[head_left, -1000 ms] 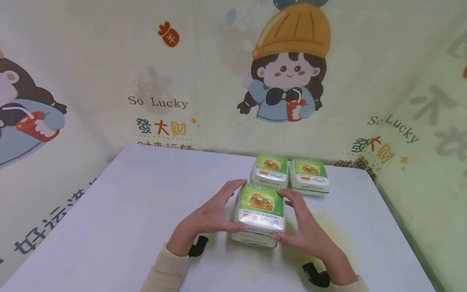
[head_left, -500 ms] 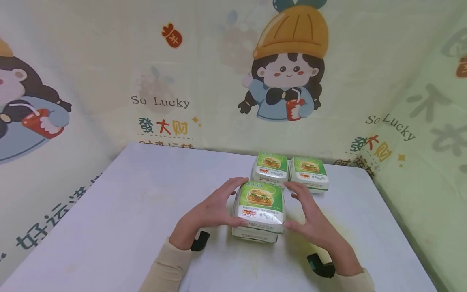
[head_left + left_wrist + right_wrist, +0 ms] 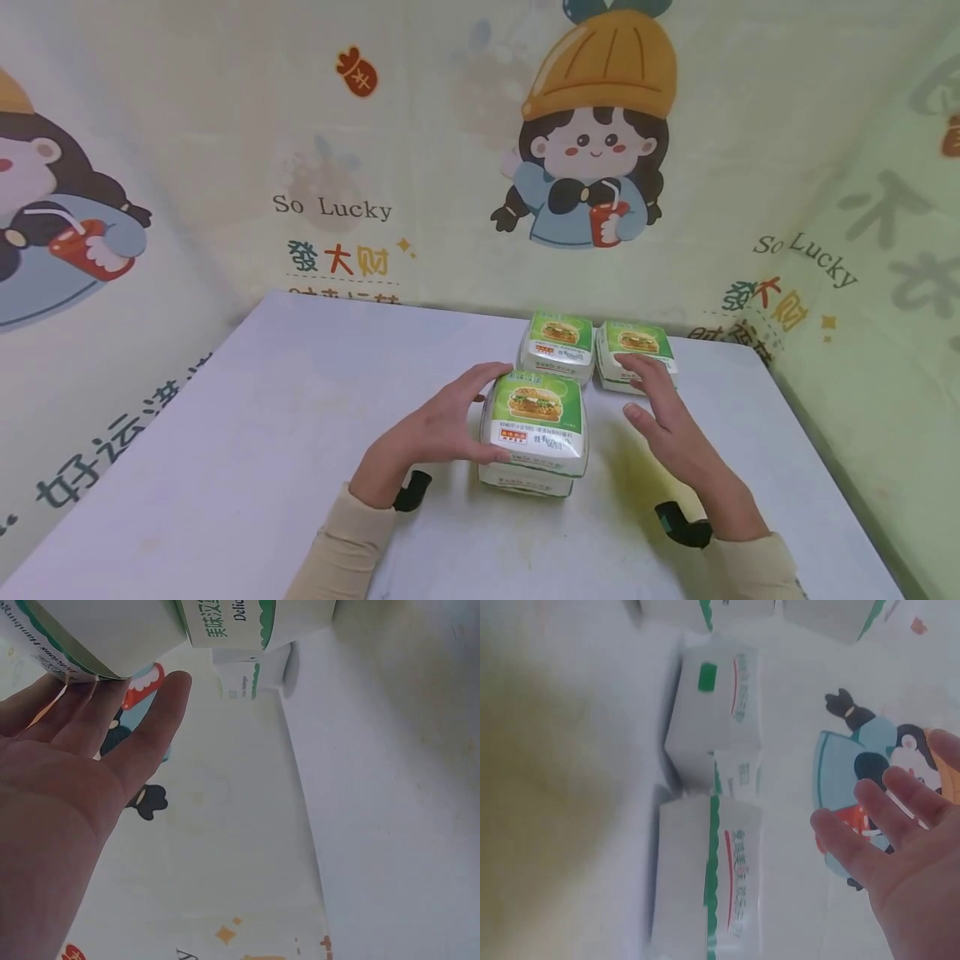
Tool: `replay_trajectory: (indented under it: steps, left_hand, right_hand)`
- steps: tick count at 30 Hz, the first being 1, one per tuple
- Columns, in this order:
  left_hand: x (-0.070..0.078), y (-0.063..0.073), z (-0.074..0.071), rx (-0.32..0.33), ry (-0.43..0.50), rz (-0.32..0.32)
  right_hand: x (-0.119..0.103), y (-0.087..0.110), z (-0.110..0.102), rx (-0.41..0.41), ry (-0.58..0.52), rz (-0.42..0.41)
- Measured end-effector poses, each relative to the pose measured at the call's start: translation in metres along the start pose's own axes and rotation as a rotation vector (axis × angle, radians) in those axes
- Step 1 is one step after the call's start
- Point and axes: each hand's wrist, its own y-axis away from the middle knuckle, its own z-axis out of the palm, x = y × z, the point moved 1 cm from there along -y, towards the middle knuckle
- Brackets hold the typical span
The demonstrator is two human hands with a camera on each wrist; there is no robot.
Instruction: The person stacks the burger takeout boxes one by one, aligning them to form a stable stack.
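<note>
A green-and-white burger box (image 3: pixel 534 417) sits on top of another burger box (image 3: pixel 525 480), set slightly askew over it. My left hand (image 3: pixel 431 429) holds the upper box by its left side, thumb at the front corner and fingers at the back corner. In the left wrist view, fingers (image 3: pixel 71 712) meet the edge of a box, while the index finger extends away from it. My right hand (image 3: pixel 678 429) is off the stack to the right, its fingers spread and holding nothing. The right wrist view shows that hand (image 3: pixel 922 855) apart from the boxes.
Behind the stack, two more burger boxes stand side by side on the white table (image 3: pixel 300 433): a left one (image 3: pixel 557 343) and a right one (image 3: pixel 630 340). A patterned cloth (image 3: pixel 435 167) hangs along the table's back and sides.
My right hand has let go of the upper box and moved right, away from the stack. The upper box has shifted slightly back and right on the lower one; my left hand stays on it.
</note>
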Motion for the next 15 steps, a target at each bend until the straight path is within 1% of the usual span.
replay_trajectory:
  steps: [4, 7, 15]
  left_hand:
    - [-0.002, 0.0, 0.0, -0.001, -0.007, -0.006]
    - [-0.002, 0.0, 0.0, -0.002, -0.004, -0.009]
    - [-0.003, 0.0, 0.0, -0.009, 0.006, -0.023]
  right_hand:
    - [0.009, -0.005, -0.006, 0.033, -0.011, -0.018]
    - [0.014, -0.008, -0.011, 0.046, -0.008, -0.012]
    - [0.025, -0.019, -0.026, 0.028, 0.032, 0.06]
